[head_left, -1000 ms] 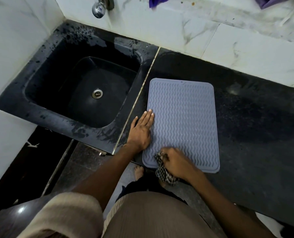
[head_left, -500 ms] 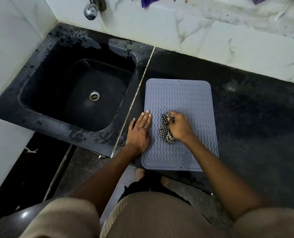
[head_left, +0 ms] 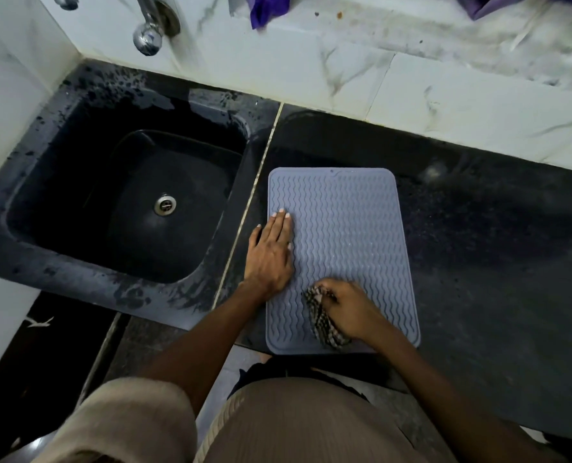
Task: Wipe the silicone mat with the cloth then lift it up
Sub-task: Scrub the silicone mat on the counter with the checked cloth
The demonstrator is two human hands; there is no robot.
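Observation:
A grey silicone mat point(head_left: 348, 228) with wavy ridges lies flat on the black counter point(head_left: 495, 262), right of the sink. My left hand point(head_left: 271, 252) rests flat, fingers straight, on the mat's left edge and holds it down. My right hand point(head_left: 348, 309) grips a bunched black-and-white checked cloth point(head_left: 321, 320) and presses it on the mat near its front edge. Part of the cloth is hidden under my fingers.
A black sink point(head_left: 117, 202) with a metal drain point(head_left: 165, 204) lies to the left, its rim wet. A chrome tap point(head_left: 151, 31) juts from the white marble wall behind. Purple cloth point(head_left: 264, 8) lies on the ledge above. The counter's front edge runs just below the mat.
My right hand swept the cloth from the mat's front up to its middle and back down to the front. My left hand stayed pressed on the left edge.

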